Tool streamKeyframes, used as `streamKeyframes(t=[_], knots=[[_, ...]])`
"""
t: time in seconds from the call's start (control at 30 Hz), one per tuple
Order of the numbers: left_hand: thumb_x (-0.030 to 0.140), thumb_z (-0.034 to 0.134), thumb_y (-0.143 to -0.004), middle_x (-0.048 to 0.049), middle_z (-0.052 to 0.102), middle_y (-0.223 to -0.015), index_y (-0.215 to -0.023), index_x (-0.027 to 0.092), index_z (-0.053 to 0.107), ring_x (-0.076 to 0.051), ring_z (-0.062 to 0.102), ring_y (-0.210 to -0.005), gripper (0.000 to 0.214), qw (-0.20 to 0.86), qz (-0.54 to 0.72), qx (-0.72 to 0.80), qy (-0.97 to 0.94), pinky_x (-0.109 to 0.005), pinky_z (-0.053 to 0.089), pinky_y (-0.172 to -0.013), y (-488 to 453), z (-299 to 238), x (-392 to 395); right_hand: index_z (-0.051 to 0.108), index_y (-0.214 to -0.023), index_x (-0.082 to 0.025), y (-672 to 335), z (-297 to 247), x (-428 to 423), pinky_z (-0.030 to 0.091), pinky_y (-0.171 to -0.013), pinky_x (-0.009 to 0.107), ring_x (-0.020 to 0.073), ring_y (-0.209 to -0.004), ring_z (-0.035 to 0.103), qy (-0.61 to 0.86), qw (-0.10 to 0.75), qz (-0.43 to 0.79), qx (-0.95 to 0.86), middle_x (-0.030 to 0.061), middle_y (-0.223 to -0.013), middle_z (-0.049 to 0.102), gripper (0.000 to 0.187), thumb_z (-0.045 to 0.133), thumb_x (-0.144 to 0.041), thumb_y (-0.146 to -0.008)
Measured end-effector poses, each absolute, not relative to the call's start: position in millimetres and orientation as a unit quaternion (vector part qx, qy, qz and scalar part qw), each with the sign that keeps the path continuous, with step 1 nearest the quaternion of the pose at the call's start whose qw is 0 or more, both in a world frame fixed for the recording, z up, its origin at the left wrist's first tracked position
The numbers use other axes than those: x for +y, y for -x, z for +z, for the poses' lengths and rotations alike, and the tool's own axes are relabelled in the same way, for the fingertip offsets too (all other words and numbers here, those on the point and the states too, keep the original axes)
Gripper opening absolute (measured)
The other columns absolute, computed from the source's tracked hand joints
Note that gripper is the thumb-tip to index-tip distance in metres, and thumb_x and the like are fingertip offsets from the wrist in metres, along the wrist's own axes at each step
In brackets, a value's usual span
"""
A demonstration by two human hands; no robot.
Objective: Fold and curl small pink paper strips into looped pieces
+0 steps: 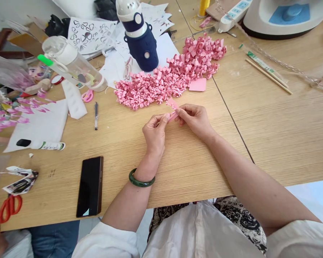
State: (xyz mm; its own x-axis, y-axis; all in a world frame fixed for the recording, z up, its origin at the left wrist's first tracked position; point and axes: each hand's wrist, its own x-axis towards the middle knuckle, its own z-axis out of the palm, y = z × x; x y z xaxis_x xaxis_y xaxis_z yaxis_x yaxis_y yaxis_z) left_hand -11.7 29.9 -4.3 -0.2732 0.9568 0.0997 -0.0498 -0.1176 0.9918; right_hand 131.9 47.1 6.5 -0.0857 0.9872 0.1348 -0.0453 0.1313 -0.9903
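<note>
Both of my hands meet over the middle of the wooden table point(177, 168) and pinch one small pink paper strip point(172, 105). My left hand point(154, 132), with a green bangle point(141, 181) on its wrist, grips the strip's near end with closed fingers. My right hand point(195, 120) holds the other side, its fingers also pressed together. Just beyond them lies a long heap of curled pink paper pieces point(169, 77), and a flat pink paper square point(197, 85) rests at the heap's edge.
A dark blue bottle point(141, 39) and a clear bottle lying on its side point(72, 64) sit at the back. A black phone point(90, 186), a glue stick point(41, 144), a pen point(96, 115), orange scissors point(9, 208) and white paper sheets point(40, 125) occupy the left. Chopsticks point(267, 71) lie right.
</note>
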Motion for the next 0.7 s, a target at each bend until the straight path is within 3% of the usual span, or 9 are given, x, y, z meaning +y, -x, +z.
streamKeyframes(t=[0.23, 0.47, 0.7], knots=[[0.034, 0.087, -0.074, 0.0006, 0.074, -0.074, -0.068, 0.019, 0.073, -0.014, 0.069, -0.076, 0.021, 0.42, 0.619, 0.514, -0.42, -0.03, 0.057, -0.085, 11.9, -2.6, 30.6, 0.07, -0.076, -0.017, -132.0, 6.9, 46.7, 0.047, -0.051, 0.023, 0.0092, -0.053, 0.054, 0.432, 0.525, 0.508, -0.529, 0.002, -0.069, 0.068, 0.045, 0.076, -0.061, -0.084], [0.052, 0.066, -0.093, -0.0088, 0.081, -0.102, -0.091, 0.02, 0.082, -0.022, 0.074, -0.104, 0.036, 0.443, 0.597, 0.51, -0.432, -0.033, 0.06, -0.09, 10.1, 2.5, 27.7, 0.067, -0.075, -0.017, -131.7, 4.4, 48.7, 0.048, -0.051, 0.022, 0.0087, -0.052, 0.054, 0.429, 0.547, 0.51, -0.506, 0.0009, -0.068, 0.067, 0.039, 0.076, -0.052, -0.088], [0.043, 0.072, -0.09, -0.0061, 0.082, -0.101, -0.091, 0.021, 0.084, -0.021, 0.075, -0.103, 0.025, 0.443, 0.607, 0.498, -0.433, -0.035, 0.059, -0.095, 11.8, -2.2, 28.2, 0.068, -0.075, -0.017, -133.2, 5.7, 48.7, 0.049, -0.052, 0.021, 0.0084, -0.053, 0.055, 0.428, 0.557, 0.502, -0.505, 0.0009, -0.069, 0.068, 0.043, 0.075, -0.058, -0.087]])
